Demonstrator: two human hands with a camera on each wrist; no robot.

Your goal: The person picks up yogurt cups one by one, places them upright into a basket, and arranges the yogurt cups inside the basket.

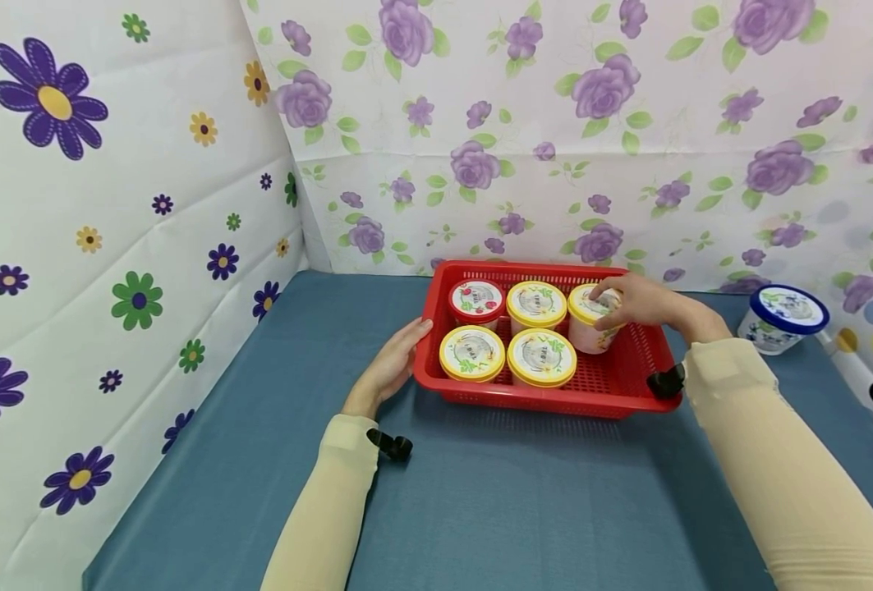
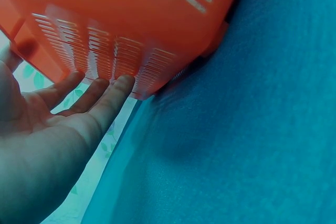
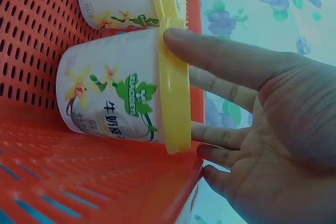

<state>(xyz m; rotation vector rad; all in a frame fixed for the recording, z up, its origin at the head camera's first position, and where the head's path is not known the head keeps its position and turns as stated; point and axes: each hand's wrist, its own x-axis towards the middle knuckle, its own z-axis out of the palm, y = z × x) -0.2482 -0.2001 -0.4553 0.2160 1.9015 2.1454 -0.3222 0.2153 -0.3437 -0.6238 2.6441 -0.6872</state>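
Observation:
In the head view my right hand is over the right end of a red plastic basket. It grips a yellow-lidded paper ice cream tub by the lid, thumb on the near edge and fingers reaching across the far side. That tub is in the back row, beside another yellow-lidded tub. My left hand is at the basket's left side, its extended fingers touching the slotted outer wall below the rim. A red-lidded tub and two more yellow-lidded tubs also stand in the basket.
A blue-lidded tub stands outside the basket, at the far right of the blue tablecloth. Flower-printed sheets rise behind and at the left. Basket floor shows to the right of the front-row tubs.

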